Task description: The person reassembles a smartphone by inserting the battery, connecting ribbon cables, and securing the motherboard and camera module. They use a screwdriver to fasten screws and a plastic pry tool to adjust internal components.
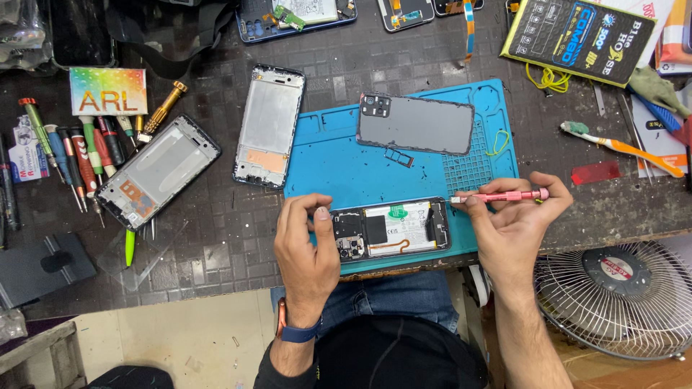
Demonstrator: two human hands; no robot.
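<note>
left hand (306, 241) curled on the opened phone (391, 229), right hand (515, 216) pinching a pink screwdriver (501, 196)

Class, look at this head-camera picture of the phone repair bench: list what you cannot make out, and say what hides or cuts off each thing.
- Head view: the left end of the opened phone is covered by the left hand.
- Head view: the screwdriver tip is too small to tell its type, and the right hand covers its underside.
- Head view: the fan is cut off by the right edge.
- Head view: the phones at the top edge are cut off.
</note>
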